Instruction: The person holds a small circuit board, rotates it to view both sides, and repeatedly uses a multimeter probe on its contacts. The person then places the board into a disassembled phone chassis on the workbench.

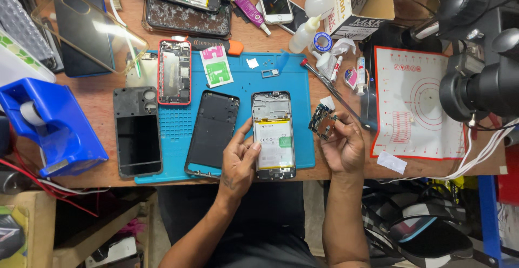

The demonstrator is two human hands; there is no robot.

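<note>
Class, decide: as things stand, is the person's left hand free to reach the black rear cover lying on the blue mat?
Probably yes: the left hand rests on the opened phone with a white battery, right beside the black rear cover, with nothing between them.

wooden table (346, 173) bears blue mat (303, 106), tape dispenser (59, 127), red-lined mat (419, 103)

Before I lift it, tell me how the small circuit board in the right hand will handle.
The circuit board probably feels stiff and light: small, thin, pinched by the right hand alone. Likely fragile, with bare components exposed. Flat, so unlikely to roll.
</note>
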